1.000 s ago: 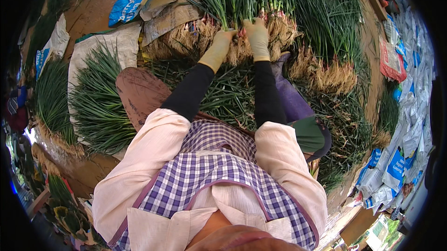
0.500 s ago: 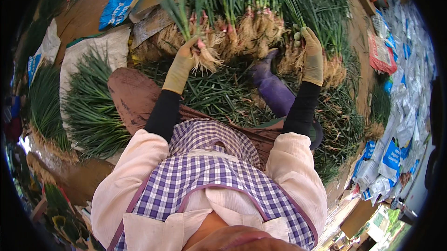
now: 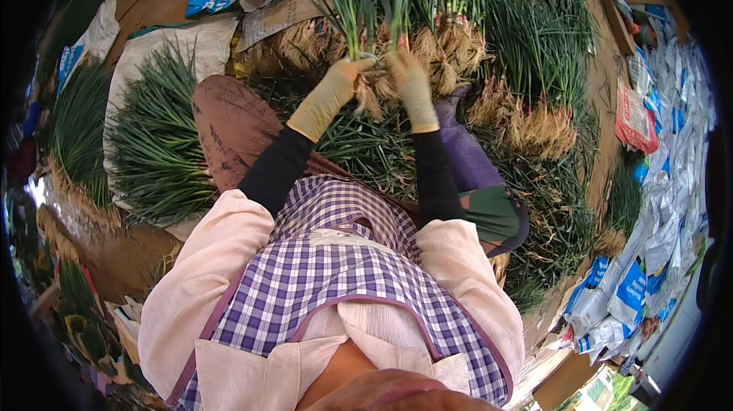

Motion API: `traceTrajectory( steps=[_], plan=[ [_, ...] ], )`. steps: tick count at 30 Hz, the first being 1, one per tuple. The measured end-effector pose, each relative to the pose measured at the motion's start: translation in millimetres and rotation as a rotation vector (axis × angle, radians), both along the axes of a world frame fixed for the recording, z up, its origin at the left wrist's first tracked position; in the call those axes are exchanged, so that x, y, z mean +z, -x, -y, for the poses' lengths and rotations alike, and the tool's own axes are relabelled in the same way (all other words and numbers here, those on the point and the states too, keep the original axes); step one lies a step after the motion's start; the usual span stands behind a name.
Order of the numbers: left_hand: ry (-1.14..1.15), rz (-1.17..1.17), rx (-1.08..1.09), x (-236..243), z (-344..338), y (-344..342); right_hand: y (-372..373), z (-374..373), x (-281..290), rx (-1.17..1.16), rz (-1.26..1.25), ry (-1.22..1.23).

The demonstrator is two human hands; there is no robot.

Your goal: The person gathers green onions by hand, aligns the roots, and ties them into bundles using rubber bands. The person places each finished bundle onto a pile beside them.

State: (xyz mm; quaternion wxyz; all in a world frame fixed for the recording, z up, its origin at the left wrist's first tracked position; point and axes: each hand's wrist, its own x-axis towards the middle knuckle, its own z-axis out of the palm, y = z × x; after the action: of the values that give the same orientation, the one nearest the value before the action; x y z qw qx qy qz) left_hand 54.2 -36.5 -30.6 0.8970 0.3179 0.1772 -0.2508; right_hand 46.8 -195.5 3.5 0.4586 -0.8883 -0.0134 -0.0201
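Rows of green onions [image 3: 534, 52] spread ahead of the person, roots [image 3: 527, 125] toward the body; a careless forearm could knock them out of line. Nearer, a litter of loose leaves [image 3: 370, 151] could tangle with those roots. A purple boot [image 3: 462, 151] sits close to the rows, so a shift of that foot could crush root ends. The 2 gloved hands are close together at the rows' near edge. The left hand [image 3: 338, 88] curls its fingers round the lower stems of a bunch of onions [image 3: 351, 25] at upper middle; squeezing too hard could bruise it, and too slack a hold could let stalks slip. The right hand [image 3: 411, 84] bends in at the stems just beside it; I cannot tell how tightly its fingers are closed, or on what.

As for what is lost to view, the farthest leaves run past the upper edge, the left glove covers part of the stems, and motion blur smears the right fingertips.
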Motion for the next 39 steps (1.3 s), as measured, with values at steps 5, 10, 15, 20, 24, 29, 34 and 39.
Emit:
traceTrajectory(
  steps=[5,10,15,20,24,29,34,39],
  plan=[
    [-0.038,-0.004,-0.044,-24,-7,26,9,-29,-35,-0.056,-0.440,-0.680],
    [-0.051,-0.081,0.065,-28,-12,47,19,-48,-9,-0.170,-0.473,-0.902],
    [0.401,0.166,-0.044,-21,-13,52,23,-30,-46,-0.219,-0.638,-1.517],
    [0.580,0.430,-0.023,-8,-42,33,27,8,-13,0.470,-0.587,-0.107],
    [0.355,0.194,0.046,-26,-59,3,-20,39,21,-0.053,-0.136,0.276],
    [-0.283,-0.168,0.123,-32,-23,-4,-65,77,-39,-0.247,-0.305,0.373],
    [-0.266,0.002,0.054,-64,-6,-16,-69,30,-4,-0.265,-0.196,0.269],
    [-0.063,0.002,0.126,-41,1,-24,-78,42,-24,-0.165,-0.276,-0.049]
  ],
)
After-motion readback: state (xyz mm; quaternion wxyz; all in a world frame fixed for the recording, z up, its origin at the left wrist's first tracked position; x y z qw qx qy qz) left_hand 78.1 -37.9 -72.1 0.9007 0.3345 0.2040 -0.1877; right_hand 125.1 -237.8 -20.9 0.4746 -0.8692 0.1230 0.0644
